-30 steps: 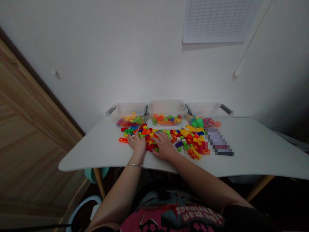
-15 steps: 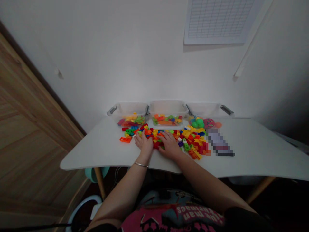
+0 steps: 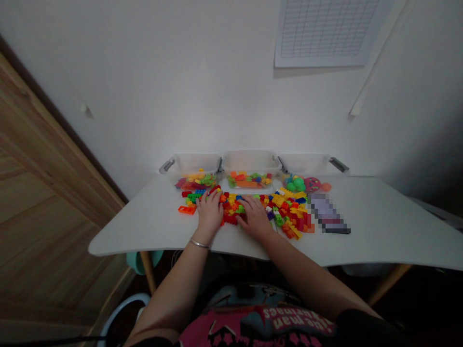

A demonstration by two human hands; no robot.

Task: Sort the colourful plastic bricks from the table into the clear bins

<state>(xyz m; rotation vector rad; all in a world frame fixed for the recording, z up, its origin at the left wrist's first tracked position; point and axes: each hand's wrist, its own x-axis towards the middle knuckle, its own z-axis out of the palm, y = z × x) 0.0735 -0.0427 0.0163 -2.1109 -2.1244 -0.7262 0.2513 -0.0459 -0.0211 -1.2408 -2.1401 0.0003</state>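
Colourful toy building bricks point(image 3: 231, 208) lie in a long loose pile on the white table point(image 3: 144, 226). My left hand point(image 3: 210, 210) rests on the left part of the pile, its fingers spread over bricks. To its right, my right hand point(image 3: 255, 218) touches the middle of the pile with fingers apart, close to a green brick point(image 3: 240, 209) and red ones. Neither hand shows a grip on a brick. An orange brick point(image 3: 187, 210) lies at the pile's left end. Bricks under both palms are hidden.
Behind the pile stand three clear bins: the left bin point(image 3: 195, 161) and middle bin point(image 3: 251, 161) hold bricks, the right bin point(image 3: 307, 166) holds green, pink and orange balls. A pixelated flat object point(image 3: 329, 214) lies at the right. A gridded sheet point(image 3: 325, 36) hangs on the wall.
My left hand has moved left and its fingers have turned forward over the bricks, uncovering more of the pile between the hands. My right hand has barely moved.
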